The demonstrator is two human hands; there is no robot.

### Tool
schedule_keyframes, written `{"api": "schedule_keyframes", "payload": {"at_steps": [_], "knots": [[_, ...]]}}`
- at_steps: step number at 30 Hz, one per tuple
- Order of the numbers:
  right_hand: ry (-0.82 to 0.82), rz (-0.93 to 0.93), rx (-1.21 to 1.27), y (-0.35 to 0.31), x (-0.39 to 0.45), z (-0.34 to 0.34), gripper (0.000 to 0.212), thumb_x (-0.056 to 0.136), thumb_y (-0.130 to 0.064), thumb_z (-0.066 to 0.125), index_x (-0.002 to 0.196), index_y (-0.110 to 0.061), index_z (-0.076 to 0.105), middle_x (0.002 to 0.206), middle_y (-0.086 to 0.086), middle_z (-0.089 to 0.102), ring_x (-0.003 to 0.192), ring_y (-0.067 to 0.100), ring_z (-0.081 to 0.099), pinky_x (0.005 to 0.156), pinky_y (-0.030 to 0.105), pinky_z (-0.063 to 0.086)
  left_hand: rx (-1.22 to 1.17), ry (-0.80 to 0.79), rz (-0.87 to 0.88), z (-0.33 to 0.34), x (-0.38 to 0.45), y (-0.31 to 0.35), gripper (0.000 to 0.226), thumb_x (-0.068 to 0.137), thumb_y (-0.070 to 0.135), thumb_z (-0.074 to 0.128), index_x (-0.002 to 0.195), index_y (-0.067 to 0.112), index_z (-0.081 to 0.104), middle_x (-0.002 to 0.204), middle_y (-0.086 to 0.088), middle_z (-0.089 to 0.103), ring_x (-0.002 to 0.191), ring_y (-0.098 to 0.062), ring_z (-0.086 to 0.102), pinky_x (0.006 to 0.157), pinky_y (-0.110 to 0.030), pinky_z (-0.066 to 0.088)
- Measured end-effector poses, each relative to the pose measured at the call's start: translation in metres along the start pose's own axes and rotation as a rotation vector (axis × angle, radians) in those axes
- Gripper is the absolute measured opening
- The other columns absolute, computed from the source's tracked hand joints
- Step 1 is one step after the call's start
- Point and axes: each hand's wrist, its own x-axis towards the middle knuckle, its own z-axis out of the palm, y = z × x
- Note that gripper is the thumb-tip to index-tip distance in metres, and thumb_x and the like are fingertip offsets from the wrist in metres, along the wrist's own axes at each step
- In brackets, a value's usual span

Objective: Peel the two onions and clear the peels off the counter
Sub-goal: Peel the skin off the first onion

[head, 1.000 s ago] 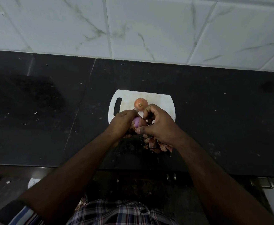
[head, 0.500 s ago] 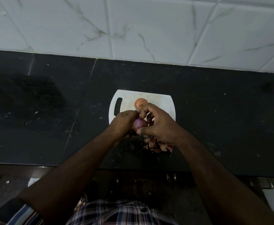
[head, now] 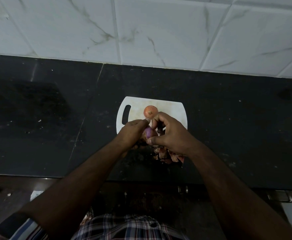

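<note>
Dark tabletop [head: 228, 129]: a half-peeled onion [head: 150, 133] is gripped by left hand [head: 133, 132] and right hand [head: 172, 134] above the peels [head: 167, 155]. Scraps likely drop together; the unpeeled onion [head: 150, 110] waits on the board [head: 174, 110].

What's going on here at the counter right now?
A person is peeling an onion by hand. The left hand and the right hand both hold the partly peeled onion, its purple flesh showing, over the near edge of the white cutting board. A second onion, still in its orange skin, sits on the board. A pile of peels lies on the black counter under the right wrist.
</note>
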Motion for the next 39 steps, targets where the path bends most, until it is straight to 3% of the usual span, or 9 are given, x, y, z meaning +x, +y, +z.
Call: {"api": "schedule_keyframes", "payload": {"at_steps": [4,11,14,18,23,27,31,36,39], "knots": [[0.014,-0.020,0.022,-0.0008,-0.0012,0.0018,0.039,0.064,-0.021,0.082,0.087,-0.034,0.054,0.100,-0.003,0.061,0.087,0.019,0.060,0.069,0.041,0.057,0.000,0.007,0.000,-0.0002,0.0022,-0.0011,0.037,0.100,0.044,0.052,0.076,0.020,0.067,0.072,-0.008,0.067,0.057,-0.022,0.058,0.047,-0.023,0.037],[0.026,-0.009,0.024,0.0012,-0.0013,0.0012,0.039,0.070,-0.014,0.085,0.082,-0.034,0.052,0.080,-0.012,0.060,0.077,0.008,0.058,0.072,0.032,0.052,0.023,-0.016,0.007,-0.0013,0.0025,0.0015,0.048,0.103,0.041,0.047,0.063,0.018,0.062,0.058,-0.006,0.061,0.049,-0.022,0.053,0.046,-0.025,0.033],[0.034,-0.007,0.028,-0.0002,-0.0009,0.0004,0.041,0.070,-0.014,0.086,0.085,-0.032,0.053,0.084,-0.012,0.059,0.077,0.008,0.056,0.071,0.031,0.051,0.014,-0.006,-0.007,-0.0024,0.0043,0.0004,0.045,0.101,0.045,0.051,0.074,0.013,0.066,0.063,-0.009,0.064,0.051,-0.024,0.055,0.047,-0.025,0.035],[0.041,0.006,0.047,0.0002,-0.0008,0.0005,0.041,0.069,-0.014,0.087,0.086,-0.028,0.053,0.084,-0.012,0.058,0.076,0.004,0.053,0.069,0.026,0.049,-0.029,-0.016,0.006,-0.0026,0.0060,-0.0016,0.053,0.088,0.053,0.055,0.088,0.002,0.067,0.074,-0.017,0.066,0.066,-0.034,0.057,0.063,-0.044,0.038],[0.046,0.002,0.039,0.0020,-0.0002,0.0008,0.041,0.068,-0.014,0.088,0.084,-0.026,0.052,0.080,-0.013,0.056,0.071,0.000,0.051,0.067,0.022,0.046,-0.016,-0.004,0.004,-0.0018,0.0073,-0.0039,0.052,0.088,0.055,0.055,0.088,0.005,0.068,0.071,-0.014,0.066,0.065,-0.032,0.057,0.062,-0.043,0.039],[0.042,0.005,0.022,0.0036,0.0013,0.0020,0.041,0.068,-0.017,0.087,0.081,-0.031,0.051,0.077,-0.014,0.058,0.072,0.003,0.053,0.069,0.031,0.051,0.009,0.001,-0.005,-0.0027,0.0079,-0.0033,0.046,0.101,0.046,0.052,0.087,0.006,0.069,0.066,-0.010,0.065,0.058,-0.027,0.056,0.052,-0.031,0.037],[0.050,-0.012,0.032,0.0025,0.0016,0.0019,0.039,0.073,-0.014,0.085,0.080,-0.032,0.051,0.073,-0.009,0.060,0.069,0.004,0.055,0.069,0.029,0.050,-0.004,-0.004,-0.025,-0.0060,0.0087,-0.0041,0.042,0.103,0.044,0.049,0.091,0.009,0.068,0.065,-0.009,0.066,0.050,-0.023,0.057,0.047,-0.026,0.036],[0.036,-0.022,0.060,-0.0021,0.0009,0.0026,0.037,0.070,-0.012,0.084,0.092,-0.023,0.056,0.096,-0.006,0.061,0.086,0.021,0.056,0.076,0.042,0.053,0.036,0.019,-0.011,-0.0047,0.0067,-0.0017,0.040,0.102,0.043,0.049,0.090,0.009,0.067,0.070,-0.012,0.065,0.049,-0.022,0.054,0.044,-0.024,0.034],[0.024,-0.025,0.057,-0.0020,0.0014,0.0022,0.035,0.069,-0.014,0.083,0.090,-0.024,0.056,0.097,-0.003,0.061,0.087,0.027,0.056,0.076,0.047,0.054,0.045,0.022,-0.001,-0.0036,0.0062,-0.0015,0.038,0.101,0.043,0.050,0.090,0.011,0.067,0.072,-0.012,0.065,0.051,-0.022,0.055,0.045,-0.024,0.034]]}}
